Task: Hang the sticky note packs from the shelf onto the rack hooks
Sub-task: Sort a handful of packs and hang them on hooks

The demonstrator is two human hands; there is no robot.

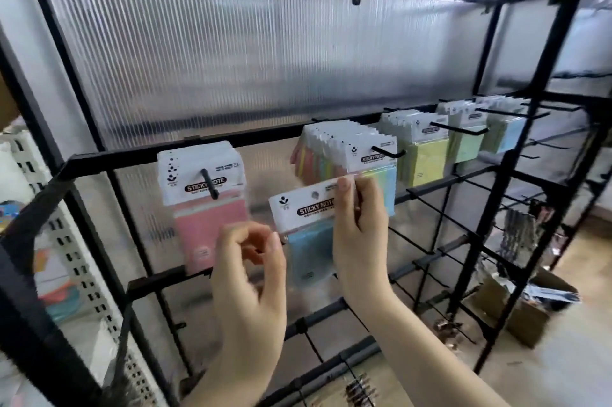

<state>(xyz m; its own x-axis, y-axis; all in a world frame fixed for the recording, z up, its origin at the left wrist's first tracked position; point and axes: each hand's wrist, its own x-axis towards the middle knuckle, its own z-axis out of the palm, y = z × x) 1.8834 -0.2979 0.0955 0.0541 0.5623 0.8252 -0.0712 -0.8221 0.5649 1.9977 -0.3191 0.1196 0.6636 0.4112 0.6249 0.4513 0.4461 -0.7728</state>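
The right hand (359, 234) has its grip closed on a sticky note pack (306, 227) with a blue pad, thumb and fingers pinching the right end of the white header card. The pack hangs tilted in the air in front of the black rack (516, 148), its punched hole free of any hook, between the leftmost hook (209, 183) and the second hook (388, 152), a little below both. The left hand (250, 280) sits just beside the pack's lower left corner, its fingers loosely curled with thumb and forefinger close together; motion blur hides whether that grip touches the pack's clear sleeve or holds nothing, so I cannot tell.

On the leftmost hook of the upper rail hangs a bundle of pink packs (205, 204). The second hook carries a thick row of mixed pastel packs (344, 151), directly behind the right hand's fingertips. Farther toward the right end of the rail, a third hook holds yellow-green packs (420, 148), then more green and blue packs (480, 128) follow on the next hooks.

A ribbed translucent panel (248, 59) backs the rack. Lower rails bear bare hooks. A white perforated shelf upright (82, 261) stands at the left edge, and a cardboard box (530, 304) lies on the floor near the rack's lower right corner.
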